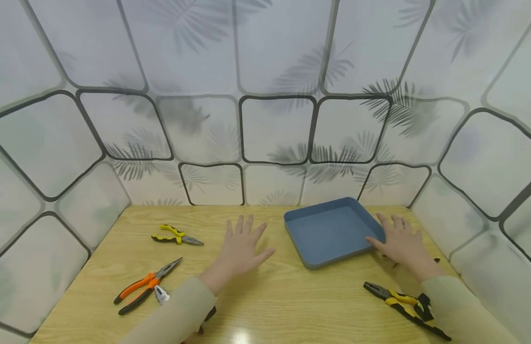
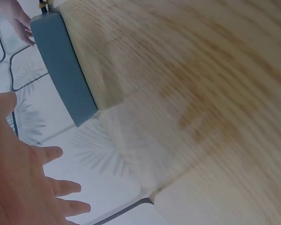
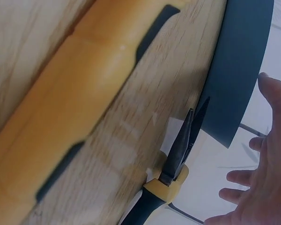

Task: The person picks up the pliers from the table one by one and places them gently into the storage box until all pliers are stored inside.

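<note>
Over the middle of the table, my left hand [image 1: 241, 248] has its fingers spread and holds nothing. A blue-grey tray [image 1: 330, 231] lies to its right. My right hand [image 1: 400, 243], fingers apart, is at the tray's right side, and its thumb overlaps the rim in the head view. Below my right hand are yellow-and-black pliers [image 1: 394, 300], partly covered by the sleeve. Another pair of pliers [image 3: 178, 154] with dark jaws shows near the tray in the right wrist view, mostly hidden behind my right wrist in the head view.
Small yellow-and-black needle-nose pliers [image 1: 179, 237] lie at the back left. Orange-and-black long-nose pliers [image 1: 151, 281] are nearer, beside a silver tool head [image 1: 162, 295] whose rest hides under my left sleeve. A patterned curtain [image 1: 274, 129] encloses the table [image 1: 269, 306].
</note>
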Available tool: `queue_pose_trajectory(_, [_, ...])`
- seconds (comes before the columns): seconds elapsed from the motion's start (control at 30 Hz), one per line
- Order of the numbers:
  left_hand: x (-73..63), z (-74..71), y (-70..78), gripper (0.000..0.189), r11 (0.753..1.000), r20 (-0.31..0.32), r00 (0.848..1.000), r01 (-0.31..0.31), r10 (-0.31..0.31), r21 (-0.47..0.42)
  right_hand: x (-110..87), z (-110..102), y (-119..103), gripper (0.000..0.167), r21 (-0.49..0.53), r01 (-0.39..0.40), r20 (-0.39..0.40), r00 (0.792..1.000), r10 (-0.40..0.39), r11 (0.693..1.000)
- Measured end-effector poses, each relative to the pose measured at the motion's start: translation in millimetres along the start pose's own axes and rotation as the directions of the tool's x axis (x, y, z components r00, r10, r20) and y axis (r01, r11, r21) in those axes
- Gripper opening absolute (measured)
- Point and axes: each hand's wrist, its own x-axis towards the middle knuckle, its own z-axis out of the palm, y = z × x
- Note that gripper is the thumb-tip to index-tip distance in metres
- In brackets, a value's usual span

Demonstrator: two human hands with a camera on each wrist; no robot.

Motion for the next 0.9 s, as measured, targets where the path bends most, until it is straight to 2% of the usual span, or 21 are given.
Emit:
queue_pose_trajectory(0.23, [14.5,10.4,9.0,0.079,1.000,0.018,1.000,-0.010,0.010,0.021,5.7,4,6,0.091,-0.010,0.012,-0.023,1.000,-0.012,1.000])
queue_pose_trajectory(0.57, [31.1,10.8,27.2,0.079,1.000,0.071,0.997,0.018,-0.019,0.009,10.7,10,13,0.087,0.000,0.043,-0.030,0.999,-0.043,0.999])
queue_pose_trajectory(0.9, [47.3,21.7,41.4,0.086,0.999,0.106,0.994,0.013,-0.019,0.053,16.0,16,17,0.081,0.005,0.061,-0.041,0.997,-0.061,0.998])
